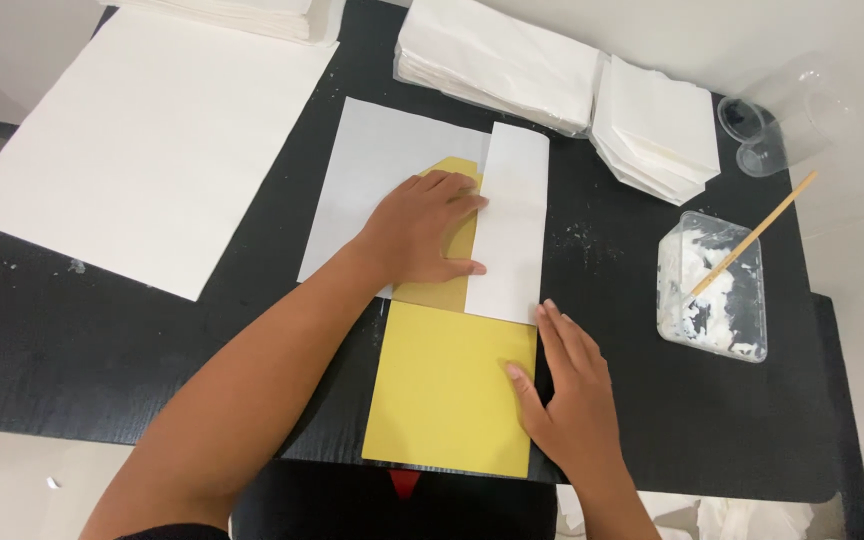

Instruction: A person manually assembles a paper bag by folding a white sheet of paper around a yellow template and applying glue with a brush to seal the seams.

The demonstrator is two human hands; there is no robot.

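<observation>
Nearest the camera lies a yellow sheet, flat on the black table, its near edge close to the table's near rim. On its right edge rests the right hand, fingers spread and pressed flat, thumb on the yellow surface and fingertips reaching toward the far corner; it grips nothing, only pressing down.

Just beyond, the left hand lies palm down with fingers extended and together, flattening a folded yellow flap against a pale grey sheet underneath. Its fingertips touch the left edge of a white paper strip, which runs from far to near and overlaps the far right corner of the yellow sheet. This hand also holds nothing closed; it is open and pressing.

To the far left a large white sheet covers that corner of the table. At the far side sit a stack of white paper and, to its right, a stack of smaller white squares. Right of the hands, well apart from them, stands a clear plastic tub of white paste with a wooden stick leaning in it, and beyond it a clear plastic cup lying on its side.
</observation>
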